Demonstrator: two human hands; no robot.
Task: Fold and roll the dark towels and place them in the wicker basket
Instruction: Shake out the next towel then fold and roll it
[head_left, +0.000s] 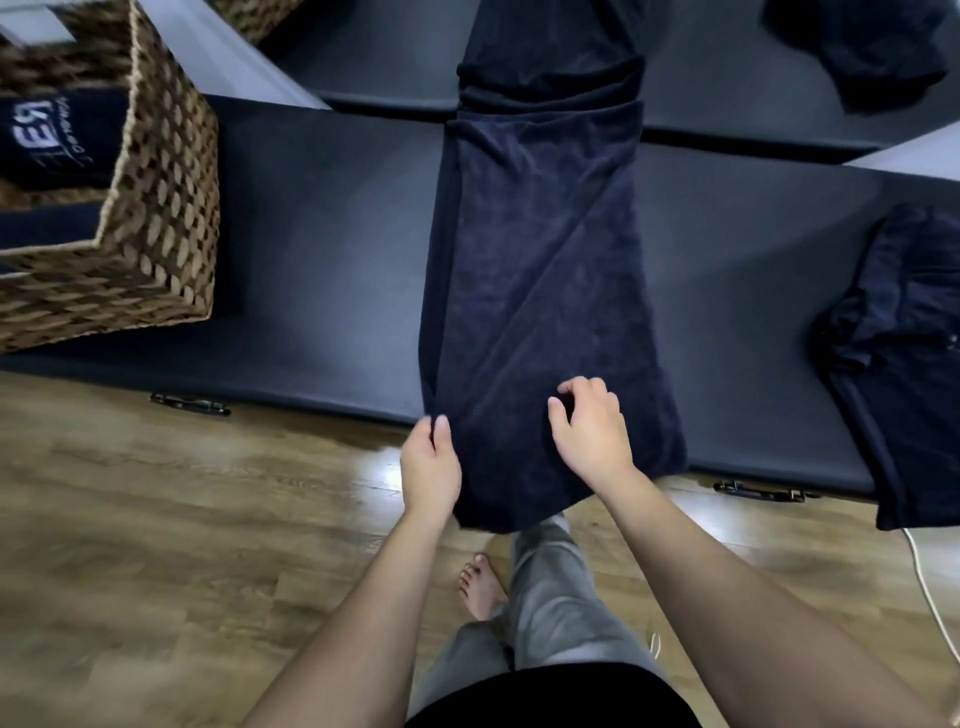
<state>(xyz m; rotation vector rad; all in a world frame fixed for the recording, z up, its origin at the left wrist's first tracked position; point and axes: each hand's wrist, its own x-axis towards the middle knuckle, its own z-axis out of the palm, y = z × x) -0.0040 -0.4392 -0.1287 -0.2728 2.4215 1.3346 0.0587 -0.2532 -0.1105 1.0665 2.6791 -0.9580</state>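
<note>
- Pinching the left edge of the dark towel (540, 291) near its close end, the left hand (430, 467) holds a fold of cloth between thumb and curled fingers (441, 427).
- The right hand (592, 434) lies on top of the same towel, a little right of the left one; its fingers are bent and loosely gathered with the tips down on the cloth, and it seems to nip a small bit of fabric, but motion blur makes this uncertain.
- The towel is folded into one long strip that runs away from the person across the dark padded tabletop (322, 270); its close end hangs over the tabletop edge above the wooden floor (156, 519), and its far end crosses a gap onto a second padded surface (363, 57).
- Another dark towel (904, 353) lies crumpled at the right side of the tabletop, partly hanging over the edge, well apart from the hands.
- A third dark heap (872, 47) sits at the far right on the second surface.
- The wicker basket (161, 197) stands on the left end of the tabletop, well apart from the strip.
- Inside the basket is a dark rolled towel with white lettering (57, 135).
- A white cable (930, 587) lies on the floor at the right.
</note>
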